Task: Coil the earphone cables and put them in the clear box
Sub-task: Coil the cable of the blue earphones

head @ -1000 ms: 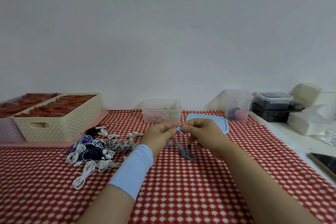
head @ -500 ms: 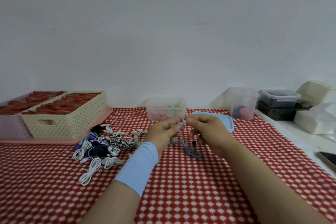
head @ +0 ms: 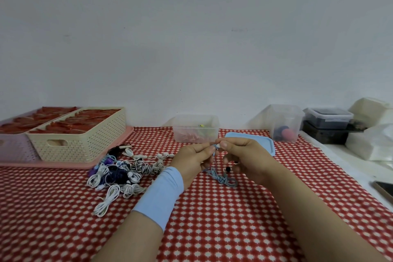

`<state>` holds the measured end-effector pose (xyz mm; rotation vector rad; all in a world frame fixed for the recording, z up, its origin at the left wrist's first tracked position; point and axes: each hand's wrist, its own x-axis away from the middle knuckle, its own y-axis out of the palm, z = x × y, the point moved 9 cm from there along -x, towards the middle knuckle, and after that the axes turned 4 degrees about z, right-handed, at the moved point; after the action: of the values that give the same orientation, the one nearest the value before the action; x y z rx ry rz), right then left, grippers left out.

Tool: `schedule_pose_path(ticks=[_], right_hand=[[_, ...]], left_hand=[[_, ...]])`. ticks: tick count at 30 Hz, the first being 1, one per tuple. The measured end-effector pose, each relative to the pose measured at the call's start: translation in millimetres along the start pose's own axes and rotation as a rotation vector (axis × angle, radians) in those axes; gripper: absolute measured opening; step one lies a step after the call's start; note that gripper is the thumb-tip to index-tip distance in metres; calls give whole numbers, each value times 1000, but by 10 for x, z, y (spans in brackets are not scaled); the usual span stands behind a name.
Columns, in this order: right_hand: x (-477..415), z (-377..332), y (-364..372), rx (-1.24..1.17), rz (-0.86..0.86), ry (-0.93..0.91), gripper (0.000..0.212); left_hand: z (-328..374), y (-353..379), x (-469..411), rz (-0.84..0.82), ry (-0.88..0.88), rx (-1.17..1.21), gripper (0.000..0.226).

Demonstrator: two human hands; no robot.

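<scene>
My left hand [head: 192, 158] and my right hand [head: 247, 158] meet above the checked cloth and together pinch the earbud end of a blue earphone cable [head: 221, 177]. The rest of that cable hangs down and lies tangled on the cloth between my wrists. A clear box [head: 195, 128] stands just behind my hands with some pink and yellow items inside. Its blue lid [head: 263, 141] lies to its right. A pile of white, purple and striped earphones [head: 123, 171] lies to the left of my left wrist.
A cream perforated basket [head: 85, 136] with red contents sits on a pink tray [head: 53, 165] at the left. A second clear tub [head: 286, 122] stands at the back right, with dark lidded boxes [head: 328, 122] and white bags [head: 374, 144] beyond. A phone [head: 386, 188] lies at the right edge.
Both hands stayed together on the earbud end and rose slightly, lifting the blue cable. The view shifted a little to the left.
</scene>
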<state>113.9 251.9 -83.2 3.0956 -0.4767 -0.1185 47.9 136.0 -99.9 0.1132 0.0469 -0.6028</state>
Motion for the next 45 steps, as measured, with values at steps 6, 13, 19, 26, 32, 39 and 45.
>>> schedule_pose_path(ticks=[6,13,19,26,32,39,45], right_hand=[[4,-16,6,1,-19,-23,19],[3,-14,-31,45,-12,-23,19],[-7,22,-14,-55,-11,21,19],[-3,83,-42,-94,-8,102,26],[-17,-72,-75,9,81,-69,13],[13,-112,-71,91,35,-75,14],[31,23,-19,-52,-58,106,14]], left_hand=[[-14,46,8,-33,-31,99,21],[15,67,22,-54,1,64,20],[40,98,27,-76,12,64,24],[57,92,55,-34,46,-1,20],[240,-113,30,167,207,-251,12],[278,-130,55,158,231,-307,13],[229,-92,41,71,205,-317,16]])
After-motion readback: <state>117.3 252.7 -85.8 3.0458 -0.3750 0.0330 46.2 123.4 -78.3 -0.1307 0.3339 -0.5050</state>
